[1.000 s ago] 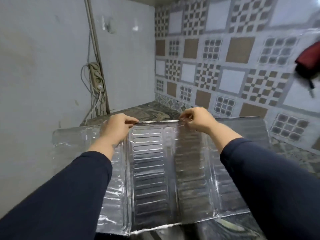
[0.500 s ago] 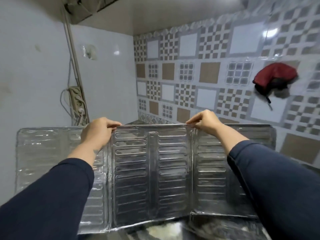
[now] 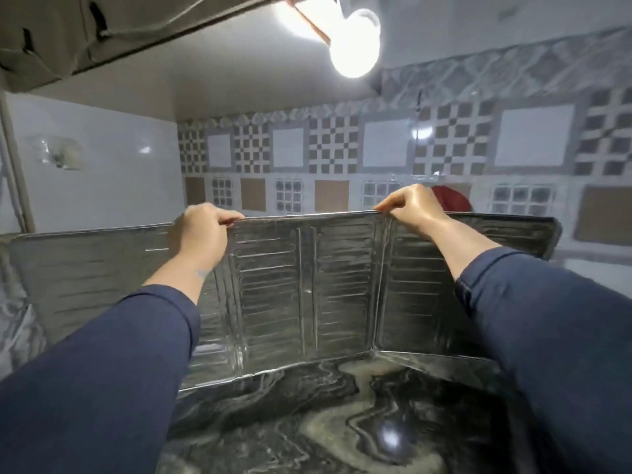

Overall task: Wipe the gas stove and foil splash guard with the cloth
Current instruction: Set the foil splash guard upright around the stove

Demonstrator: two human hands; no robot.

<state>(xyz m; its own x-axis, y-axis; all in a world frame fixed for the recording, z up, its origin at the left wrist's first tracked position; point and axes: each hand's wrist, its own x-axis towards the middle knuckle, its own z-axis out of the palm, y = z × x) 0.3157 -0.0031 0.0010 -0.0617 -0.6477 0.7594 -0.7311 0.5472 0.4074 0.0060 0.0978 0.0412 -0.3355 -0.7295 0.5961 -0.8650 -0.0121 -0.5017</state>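
Observation:
The foil splash guard is a ribbed silver panel folded into three sections, standing upright on the dark marbled countertop. My left hand pinches its top edge at the left fold. My right hand pinches the top edge at the right fold. Both arms wear dark blue sleeves. No gas stove and no cloth are in view.
A patterned tile wall rises behind the guard, with a red object partly hidden behind my right hand. A bright bulb hangs overhead under a shelf or hood. A white wall closes the left side.
The guard has gone from tilted toward me to standing upright on the counter, its side panels angled. My hands kept hold of its top edge and spread apart. The view has tilted upward.

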